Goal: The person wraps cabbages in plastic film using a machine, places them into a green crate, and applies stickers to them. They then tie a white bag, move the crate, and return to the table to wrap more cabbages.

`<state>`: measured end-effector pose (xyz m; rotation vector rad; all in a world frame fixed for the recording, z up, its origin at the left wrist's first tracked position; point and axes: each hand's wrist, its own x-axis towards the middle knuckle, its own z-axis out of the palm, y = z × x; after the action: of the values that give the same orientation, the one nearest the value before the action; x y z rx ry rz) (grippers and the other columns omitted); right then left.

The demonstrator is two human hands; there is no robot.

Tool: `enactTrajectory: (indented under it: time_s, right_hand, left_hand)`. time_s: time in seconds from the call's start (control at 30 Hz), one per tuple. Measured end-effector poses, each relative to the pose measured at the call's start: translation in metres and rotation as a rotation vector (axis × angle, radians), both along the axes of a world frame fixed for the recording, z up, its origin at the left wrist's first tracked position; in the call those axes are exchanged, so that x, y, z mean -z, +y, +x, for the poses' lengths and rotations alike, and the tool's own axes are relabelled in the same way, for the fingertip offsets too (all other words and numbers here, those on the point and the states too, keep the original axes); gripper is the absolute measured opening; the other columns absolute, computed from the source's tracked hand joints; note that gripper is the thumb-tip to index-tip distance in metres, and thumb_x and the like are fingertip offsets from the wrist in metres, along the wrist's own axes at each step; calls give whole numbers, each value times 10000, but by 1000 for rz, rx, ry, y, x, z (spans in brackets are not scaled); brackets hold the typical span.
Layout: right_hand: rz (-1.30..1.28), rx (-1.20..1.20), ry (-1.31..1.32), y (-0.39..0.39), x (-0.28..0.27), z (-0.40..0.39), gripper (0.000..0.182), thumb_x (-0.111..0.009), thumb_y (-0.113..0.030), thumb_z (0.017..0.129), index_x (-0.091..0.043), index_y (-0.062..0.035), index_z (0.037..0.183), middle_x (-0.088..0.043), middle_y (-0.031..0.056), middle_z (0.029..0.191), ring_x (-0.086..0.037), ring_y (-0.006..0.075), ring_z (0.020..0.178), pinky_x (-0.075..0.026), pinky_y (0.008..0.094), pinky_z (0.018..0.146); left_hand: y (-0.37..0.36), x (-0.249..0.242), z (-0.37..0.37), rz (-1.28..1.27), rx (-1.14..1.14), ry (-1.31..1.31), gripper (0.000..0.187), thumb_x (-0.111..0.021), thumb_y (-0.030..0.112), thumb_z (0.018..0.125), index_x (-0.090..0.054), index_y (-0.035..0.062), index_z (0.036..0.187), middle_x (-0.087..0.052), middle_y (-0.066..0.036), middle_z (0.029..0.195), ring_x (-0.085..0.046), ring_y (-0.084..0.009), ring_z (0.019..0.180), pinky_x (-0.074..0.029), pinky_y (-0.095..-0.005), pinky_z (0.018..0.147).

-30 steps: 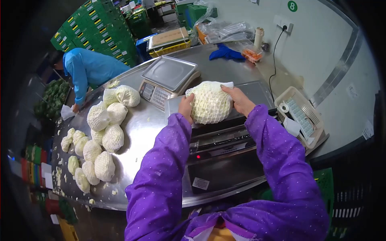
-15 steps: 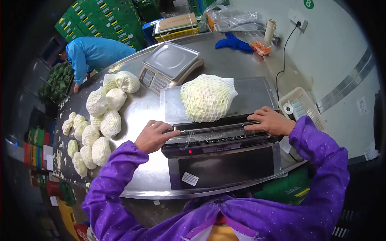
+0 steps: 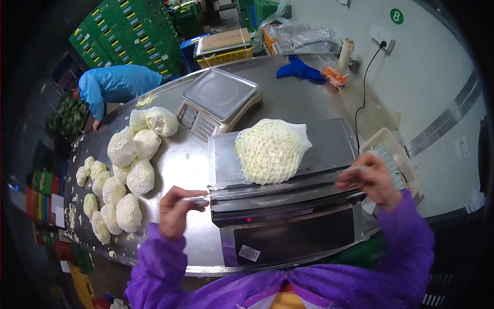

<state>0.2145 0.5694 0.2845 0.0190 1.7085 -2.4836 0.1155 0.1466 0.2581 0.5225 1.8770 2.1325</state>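
Observation:
A large pale green vegetable in white foam netting rests on the metal plate of a wrapping machine, which shows a small red light. A strip of clear film stretches across the machine's front bar. At its left end my left hand is closed, pinching the film between thumb and fingers. My right hand, slightly blurred, is closed on the film at the right end. Neither hand touches the netted vegetable.
Several smaller netted vegetables lie at the left. A scale stands behind them, with a blue cloth and a basket to the right. A person in blue bends over at the far left.
Both hands have lifted off the machine's bar and closed on the film, my left moving left and down, my right moving rightward. The view has shifted, and the person in blue bends lower.

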Motion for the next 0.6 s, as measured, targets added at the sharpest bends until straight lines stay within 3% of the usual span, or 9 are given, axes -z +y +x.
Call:
enactTrajectory:
  time_s: [0.07, 0.1, 0.13, 0.17, 0.23, 0.27, 0.33, 0.43, 0.6]
  right_hand:
    - [-70, 1, 369, -3, -32, -22, 77, -479, -55, 904, -516, 9, 928, -621, 248, 983, -632, 377, 936, -534, 502, 807]
    - [102, 41, 513, -4, -40, -44, 165, -474, 19, 870, -512, 15, 1030, -582, 234, 1110, -584, 344, 1056, -485, 451, 913]
    - [452, 91, 651, -8, -33, -77, 299, -472, 67, 825, -484, 12, 1118, -535, 231, 1186, -533, 344, 1125, -446, 421, 960]
    - [808, 140, 786, -10, -13, -110, 441, -471, 115, 779, -457, 9, 1207, -488, 229, 1262, -482, 343, 1193, -407, 392, 1006]
    - [1531, -99, 955, 9, 34, -150, 714, -514, 136, 679, -335, -17, 1353, -378, 231, 1363, -382, 351, 1275, -342, 361, 1055]
    - [1572, -197, 976, 21, 52, -159, 758, -537, 122, 659, -311, -24, 1368, -358, 237, 1374, -366, 361, 1282, -332, 372, 1059]
    - [1650, -404, 1003, 38, 81, -165, 853, -582, 95, 620, -264, -39, 1400, -318, 248, 1396, -333, 382, 1295, -313, 394, 1068]
    - [1405, -383, 831, 32, 101, -160, 893, -686, 10, 636, -240, -33, 1408, -298, 244, 1410, -322, 379, 1299, -294, 395, 1072]
    - [1141, -262, 627, 8, 119, -146, 949, -800, -191, 634, -260, -5, 1391, -366, 220, 1374, -390, 366, 1252, -327, 386, 1045]
  left_hand:
    - [-2, -36, -22, 196, 66, 285, 151, -413, -44, 872, -539, -4, 944, -637, -185, 1035, -649, -234, 896, -511, -332, 842]
    - [14, -36, -45, 135, -20, 394, 212, -401, -73, 855, -544, 6, 990, -627, -182, 1071, -628, -245, 957, -496, -336, 874]
    - [35, -29, -71, 77, -107, 509, 280, -390, -102, 838, -549, 16, 1036, -616, -178, 1107, -608, -257, 1018, -480, -341, 905]
    - [55, -12, -101, -187, -83, 706, 397, -389, -138, 800, -524, 37, 1131, -551, -190, 1202, -549, -283, 1105, -447, -346, 949]
    - [74, 50, -149, -653, 108, 959, 611, -440, -157, 745, -414, 81, 1307, -390, -206, 1365, -430, -324, 1238, -381, -349, 1021]
    - [78, 73, -165, -848, 281, 1009, 724, -492, -141, 727, -328, 104, 1389, -294, -212, 1433, -372, -340, 1285, -347, -346, 1050]
    - [83, 91, -157, -894, 475, 848, 882, -650, -36, 676, -219, 113, 1430, -201, -220, 1466, -333, -351, 1304, -336, -361, 1057]
    - [103, 93, -152, -659, 436, 571, 970, -743, 59, 627, -201, 113, 1430, -261, -226, 1441, -348, -360, 1290, -348, -369, 1045]
    - [115, 103, -145, -650, 324, 516, 924, -767, 142, 628, -259, 97, 1399, -433, -241, 1316, -447, -389, 1202, -401, -386, 988]
